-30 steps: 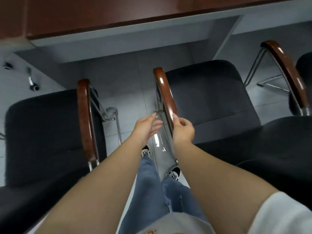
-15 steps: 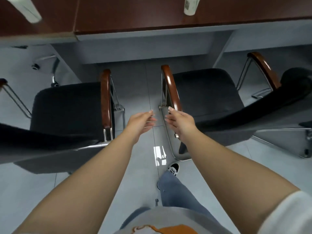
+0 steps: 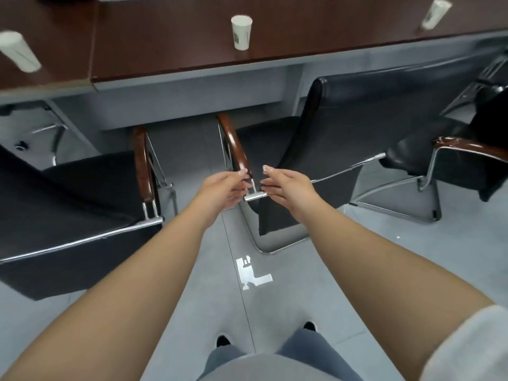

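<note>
Dark reddish-brown wood forms the desk (image 3: 302,37), far beyond both sets of fingertips, across the top of the view. Closer in, ahead and to the right of the right fingers, stands the black leather chair (image 3: 357,111), its backrest tilted. A second black chair (image 3: 68,193) sits well to the left of the left fingers.

What the hands reach for is the leather chair's wooden armrest (image 3: 233,144). Its long axis runs away from the person, from a near end that lies between the two sets of fingertips, onward and slightly leftward toward the desk. Just under that near end, a short chrome tube (image 3: 254,197) pokes out crosswise below the fingers.

The left hand (image 3: 222,188) is the nearer one. Its fingers are straight and a little apart, holding nothing, and the index tip overlaps the armrest's end, though contact cannot be told. The right hand (image 3: 291,185) mirrors it, fingers likewise loose and empty, tips just to the right of the wood with a narrow gap between. To grip, I judge, either hand need only close inward and slightly forward.

A white paper cup (image 3: 241,31) stands upright on the desk, well beyond the fingers.
</note>
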The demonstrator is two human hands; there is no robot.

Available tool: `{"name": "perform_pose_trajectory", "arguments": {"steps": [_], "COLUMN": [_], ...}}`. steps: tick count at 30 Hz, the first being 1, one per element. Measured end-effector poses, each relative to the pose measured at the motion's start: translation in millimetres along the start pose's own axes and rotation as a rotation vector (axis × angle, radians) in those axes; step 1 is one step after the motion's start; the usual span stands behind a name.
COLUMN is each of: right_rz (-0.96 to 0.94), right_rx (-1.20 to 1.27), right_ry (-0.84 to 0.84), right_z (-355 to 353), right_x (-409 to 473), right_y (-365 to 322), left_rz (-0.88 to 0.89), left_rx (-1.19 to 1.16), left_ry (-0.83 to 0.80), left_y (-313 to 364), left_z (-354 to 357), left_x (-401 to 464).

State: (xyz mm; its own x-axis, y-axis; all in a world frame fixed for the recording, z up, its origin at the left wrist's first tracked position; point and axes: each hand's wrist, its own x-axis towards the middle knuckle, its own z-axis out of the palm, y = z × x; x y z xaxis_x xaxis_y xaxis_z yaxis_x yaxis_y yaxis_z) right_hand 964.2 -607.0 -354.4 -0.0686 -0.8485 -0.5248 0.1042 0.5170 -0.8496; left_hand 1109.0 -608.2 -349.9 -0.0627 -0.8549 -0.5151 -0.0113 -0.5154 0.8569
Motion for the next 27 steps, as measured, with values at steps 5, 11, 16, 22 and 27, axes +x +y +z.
{"name": "perform_pose_trajectory", "arguments": {"steps": [5, 11, 16, 22, 27], "right_rz": [-0.031, -0.103, -0.095, -0.08, -0.238], "right_rx": [-0.01, -0.13, -0.152, -0.082, -0.134], "right_ry": [-0.031, -0.146, -0.191, -0.151, -0.202], "right_z": [-47.2, -148.8, -222.1, -279.4, -281.6], "right_x": [-15.2, -27.2, -37.8, -20.5, -1.7], "right_y": [-8.4, -21.3, -19.8, -23.2, -66.3], "left_rz": [0.039, 0.091, 0.087, 0.093, 0.167], "left_rx": [-0.016, -0.064, -0.09, -0.149, -0.039], "left_ry": [0.043, 0.16, 0.203, 0.295, 0.284], "left_y": [2.1, -6.7, -15.3, -6.9, 31.0], "left_z": [43.3, 136.7, 198.9, 227.2, 243.0], "left_x": [-17.2, -42.8, -62.7, -63.4, -39.2]}}
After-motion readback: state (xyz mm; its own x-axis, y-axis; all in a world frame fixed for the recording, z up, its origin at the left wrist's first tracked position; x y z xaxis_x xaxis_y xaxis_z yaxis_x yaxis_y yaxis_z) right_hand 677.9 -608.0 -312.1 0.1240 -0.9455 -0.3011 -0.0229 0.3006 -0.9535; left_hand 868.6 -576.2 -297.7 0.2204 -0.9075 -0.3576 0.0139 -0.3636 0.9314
